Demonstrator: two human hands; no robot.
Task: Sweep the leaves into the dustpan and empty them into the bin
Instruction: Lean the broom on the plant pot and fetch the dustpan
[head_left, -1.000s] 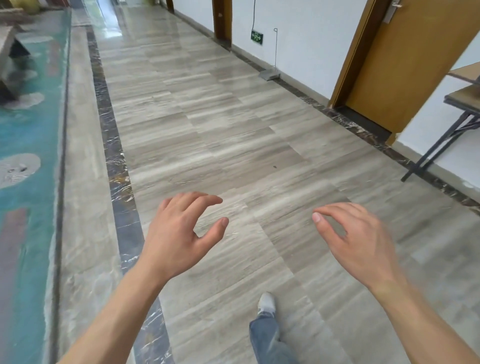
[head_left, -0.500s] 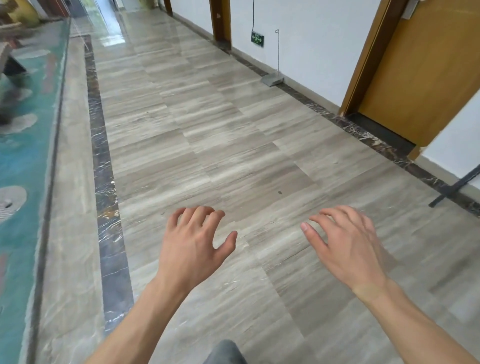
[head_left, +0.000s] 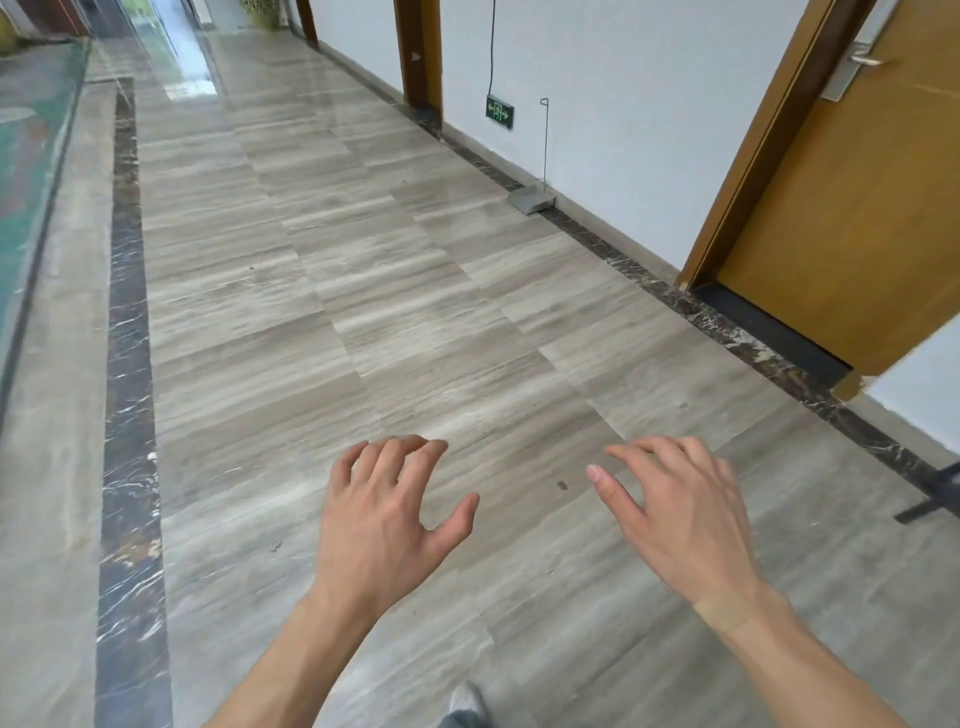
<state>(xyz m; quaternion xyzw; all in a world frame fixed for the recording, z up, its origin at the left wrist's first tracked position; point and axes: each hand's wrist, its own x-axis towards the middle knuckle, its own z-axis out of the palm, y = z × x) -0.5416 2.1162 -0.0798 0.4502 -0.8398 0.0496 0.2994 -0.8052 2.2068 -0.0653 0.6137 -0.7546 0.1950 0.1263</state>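
Note:
My left hand (head_left: 382, 514) and my right hand (head_left: 680, 514) are held out in front of me over a grey tiled corridor floor, palms down, fingers spread, holding nothing. A grey flat dustpan-like object (head_left: 531, 199) with a thin upright wire handle rests on the floor against the right wall, far ahead of my right hand. A tiny dark speck (head_left: 561, 486) lies on the floor between my hands. No broom, leaves or bin are in view.
A wooden door (head_left: 852, 197) stands on the right, with a dark table leg (head_left: 930, 493) just past it. A dark marble strip (head_left: 127, 364) and a green patterned area (head_left: 26, 156) run along the left. My shoe (head_left: 465, 701) shows at the bottom.
I have walked forward along the corridor; the door and the grey object by the wall are nearer. Both hands stay empty and have drawn slightly closer together.

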